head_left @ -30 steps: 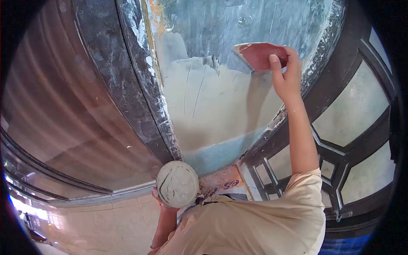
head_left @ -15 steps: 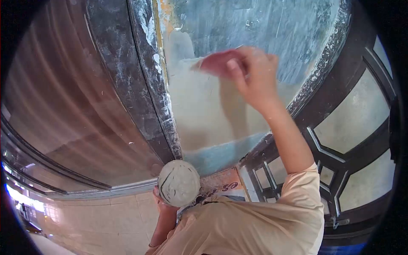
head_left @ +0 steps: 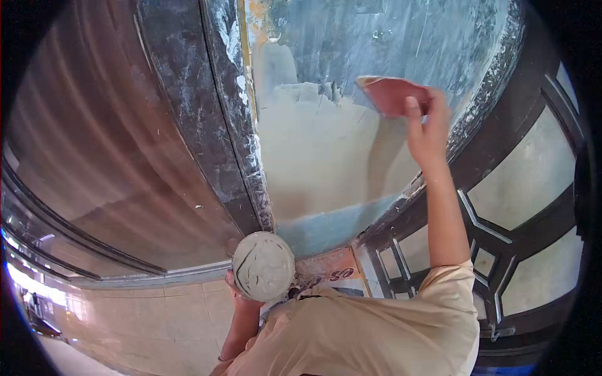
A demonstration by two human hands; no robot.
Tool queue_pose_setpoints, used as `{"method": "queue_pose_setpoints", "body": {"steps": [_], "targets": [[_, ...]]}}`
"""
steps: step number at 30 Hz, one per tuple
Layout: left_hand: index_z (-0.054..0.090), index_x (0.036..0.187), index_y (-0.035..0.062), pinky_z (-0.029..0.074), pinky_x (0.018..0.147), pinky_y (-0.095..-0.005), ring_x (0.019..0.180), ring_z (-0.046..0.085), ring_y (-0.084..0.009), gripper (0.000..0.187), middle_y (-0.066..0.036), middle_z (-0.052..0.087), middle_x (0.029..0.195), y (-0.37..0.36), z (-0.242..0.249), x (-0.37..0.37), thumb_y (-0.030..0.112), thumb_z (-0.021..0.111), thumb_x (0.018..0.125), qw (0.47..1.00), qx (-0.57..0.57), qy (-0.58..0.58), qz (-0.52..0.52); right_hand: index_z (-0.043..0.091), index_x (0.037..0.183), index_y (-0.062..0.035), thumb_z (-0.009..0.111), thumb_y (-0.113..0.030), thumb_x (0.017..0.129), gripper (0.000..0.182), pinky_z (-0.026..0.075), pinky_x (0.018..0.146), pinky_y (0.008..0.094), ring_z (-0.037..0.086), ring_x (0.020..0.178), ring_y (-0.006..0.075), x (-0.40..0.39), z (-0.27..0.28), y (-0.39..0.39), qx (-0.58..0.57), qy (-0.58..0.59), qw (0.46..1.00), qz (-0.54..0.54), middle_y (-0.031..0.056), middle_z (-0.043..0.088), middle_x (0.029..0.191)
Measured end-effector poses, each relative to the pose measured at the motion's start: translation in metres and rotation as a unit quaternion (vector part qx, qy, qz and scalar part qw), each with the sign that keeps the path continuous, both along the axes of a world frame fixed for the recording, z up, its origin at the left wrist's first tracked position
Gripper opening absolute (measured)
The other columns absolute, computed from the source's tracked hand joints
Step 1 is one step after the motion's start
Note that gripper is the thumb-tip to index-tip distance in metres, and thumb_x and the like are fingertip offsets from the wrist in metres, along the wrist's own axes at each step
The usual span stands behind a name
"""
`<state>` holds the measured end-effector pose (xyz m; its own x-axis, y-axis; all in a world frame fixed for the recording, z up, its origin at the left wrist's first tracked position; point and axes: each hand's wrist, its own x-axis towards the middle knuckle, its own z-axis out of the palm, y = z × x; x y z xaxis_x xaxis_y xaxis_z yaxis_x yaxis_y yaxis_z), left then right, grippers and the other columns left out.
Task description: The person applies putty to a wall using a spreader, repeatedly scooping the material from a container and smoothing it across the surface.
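My right hand [head_left: 429, 136] pinches a red flexible putty spreader [head_left: 395, 97] between thumb and fingers, up against the wall [head_left: 370, 37]. Grey-cream putty [head_left: 320, 147] covers a broad band of this blue wall, its ragged top edge level with the spreader. Down by my waist, my left hand [head_left: 242, 298] grips a round tub of putty [head_left: 264, 268] from the side and below. The tub's surface is streaked with dark grooves, and most of my left fingers are hidden behind it.
A dark, paint-smeared frame [head_left: 188, 106] borders the wall on the left, beside a brown curtained glass pane [head_left: 106, 138]. On the right stands a dark door with frosted panels [head_left: 533, 156]. A printed orange sheet [head_left: 338, 266] lies at the wall's foot, above pale floor tiles [head_left: 157, 313].
My right hand has swept the spreader rightward across the wall, leaving a rough putty edge with grey marks where it was. The left hand keeps the tub at the same place.
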<state>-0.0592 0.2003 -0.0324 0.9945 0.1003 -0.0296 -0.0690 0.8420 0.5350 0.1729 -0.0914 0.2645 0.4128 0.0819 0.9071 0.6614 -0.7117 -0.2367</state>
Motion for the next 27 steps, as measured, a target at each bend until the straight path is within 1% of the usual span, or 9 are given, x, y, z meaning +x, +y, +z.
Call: {"method": "queue_pose_setpoints", "body": {"steps": [3, 8, 13, 16, 20, 21, 23, 25, 27], "targets": [[0.031, 0.146, 0.0166, 0.038, 0.104, -0.0544, 0.130, 0.039, -0.0349, 0.102, -0.011, 0.036, 0.146, -0.003, -0.002, 0.004, 0.086, 0.035, 0.071, 1.000, -0.007, -0.026, -0.003, 0.055, 0.101, -0.0043, 0.060, -0.025, 0.092, 0.023, 0.040, 0.082, 0.0296, 0.052, 0.087, 0.0141, -0.017, -0.025, -0.013, 0.213, 0.079, 0.959, 0.171, 0.0018, 0.057, 0.087], [0.032, 0.145, 0.0165, 0.037, 0.105, -0.0540, 0.130, 0.039, -0.0341, 0.099, -0.011, 0.036, 0.146, -0.006, 0.017, 0.006, 0.084, 0.034, 0.073, 0.997, 0.035, -0.063, 0.001, 0.058, 0.101, -0.0023, 0.067, -0.024, 0.086, 0.027, 0.044, 0.076, 0.0310, 0.053, 0.084, 0.0158, -0.049, -0.183, 0.000, 0.050, 0.430, 0.887, 0.161, 0.0066, 0.060, 0.091], [0.033, 0.145, 0.0153, 0.037, 0.104, -0.0537, 0.130, 0.039, -0.0343, 0.098, -0.010, 0.036, 0.147, -0.012, 0.033, 0.010, 0.084, 0.031, 0.074, 0.997, 0.062, -0.039, -0.014, 0.059, 0.090, -0.0045, 0.069, -0.021, 0.085, 0.020, 0.045, 0.070, 0.0283, 0.055, 0.074, 0.0154, -0.068, -0.235, 0.068, 0.093, 0.449, 0.852, 0.253, 0.0037, 0.060, 0.079], [0.031, 0.145, 0.0145, 0.037, 0.105, -0.0526, 0.130, 0.039, -0.0340, 0.100, -0.011, 0.035, 0.147, -0.016, 0.031, 0.012, 0.083, 0.036, 0.073, 0.998, 0.053, -0.009, -0.027, 0.059, 0.091, -0.0041, 0.068, -0.018, 0.085, 0.018, 0.046, 0.069, 0.0292, 0.056, 0.072, 0.0154, -0.060, -0.209, 0.097, 0.053, 0.410, 0.881, 0.230, 0.0042, 0.061, 0.077], [0.033, 0.144, 0.0138, 0.037, 0.105, -0.0513, 0.129, 0.040, -0.0337, 0.100, -0.012, 0.035, 0.146, -0.018, 0.038, 0.009, 0.084, 0.034, 0.074, 0.996, 0.082, -0.033, -0.020, 0.057, 0.096, -0.0036, 0.065, -0.020, 0.087, 0.020, 0.047, 0.071, 0.0310, 0.057, 0.075, 0.0160, -0.023, -0.213, 0.063, 0.205, 0.328, 0.917, 0.096, 0.0055, 0.061, 0.079], [0.033, 0.144, 0.0138, 0.037, 0.105, -0.0513, 0.129, 0.040, -0.0337, 0.100, -0.012, 0.035, 0.146, -0.017, 0.038, 0.007, 0.084, 0.034, 0.074, 0.996, 0.084, -0.031, -0.023, 0.057, 0.093, -0.0013, 0.064, -0.029, 0.089, 0.029, 0.046, 0.074, 0.0348, 0.059, 0.082, 0.0233, -0.009, -0.223, 0.037, 0.266, 0.272, 0.921, 0.082, 0.0132, 0.062, 0.086], [0.035, 0.143, 0.0124, 0.037, 0.104, -0.0537, 0.129, 0.040, -0.0353, 0.101, -0.015, 0.036, 0.145, -0.014, 0.035, 0.003, 0.084, 0.038, 0.072, 0.998, 0.059, 0.003, 0.004, 0.055, 0.100, -0.0006, 0.059, -0.023, 0.093, 0.024, 0.046, 0.079, 0.0333, 0.058, 0.091, 0.0175, -0.010, -0.239, -0.024, 0.299, 0.310, 0.903, 0.005, 0.0105, 0.061, 0.095], [0.035, 0.143, 0.0122, 0.037, 0.104, -0.0536, 0.128, 0.040, -0.0353, 0.102, -0.015, 0.037, 0.145, -0.014, 0.034, 0.004, 0.084, 0.039, 0.072, 0.998, 0.055, -0.003, -0.002, 0.053, 0.110, -0.0011, 0.058, -0.020, 0.094, 0.025, 0.045, 0.085, 0.0314, 0.057, 0.095, 0.0164, -0.024, -0.250, -0.048, 0.469, 0.281, 0.833, 0.084, 0.0089, 0.061, 0.102], [0.035, 0.143, 0.0117, 0.037, 0.104, -0.0536, 0.128, 0.041, -0.0354, 0.103, -0.015, 0.037, 0.144, -0.015, 0.032, 0.009, 0.085, 0.039, 0.071, 0.998, 0.050, -0.021, -0.015, 0.051, 0.113, -0.0010, 0.058, -0.020, 0.094, 0.028, 0.044, 0.088, 0.0302, 0.057, 0.097, 0.0154, -0.043, -0.255, -0.038, 0.464, 0.333, 0.813, 0.112, 0.0078, 0.061, 0.104]]}}
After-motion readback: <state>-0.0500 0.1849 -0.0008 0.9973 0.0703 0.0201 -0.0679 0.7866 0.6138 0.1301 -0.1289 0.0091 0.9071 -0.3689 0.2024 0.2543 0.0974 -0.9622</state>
